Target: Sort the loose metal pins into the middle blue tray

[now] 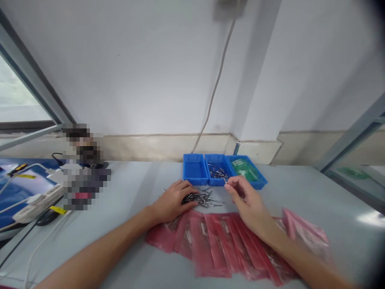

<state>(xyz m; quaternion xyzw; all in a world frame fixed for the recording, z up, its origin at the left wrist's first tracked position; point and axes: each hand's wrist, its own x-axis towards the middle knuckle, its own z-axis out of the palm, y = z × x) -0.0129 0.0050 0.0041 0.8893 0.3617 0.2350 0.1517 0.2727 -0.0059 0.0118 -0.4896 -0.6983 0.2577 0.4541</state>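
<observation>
My left hand [177,200] rests on the table, cupped against a loose pile of thin metal pins [206,198], thumb and fingers apart around its left side. Its palm covers part of the pile. Just in front of the middle blue bin [219,157], my right hand [245,198] pinches a small metal pin [226,181] between thumb and forefinger. More metal pins [217,172] lie inside that bin. Below both hands, several red plastic bags [210,249] overlap in a fanned row, with small pieces showing inside some. My right forearm passes over the bags at the right.
A blue bin [195,172] stands left of the middle one; another blue bin [260,184] on the right holds green and clear bags [245,168]. At the left are a white power strip [39,204], cables and a screwdriver [17,169]. The wall [150,100] rises behind the table.
</observation>
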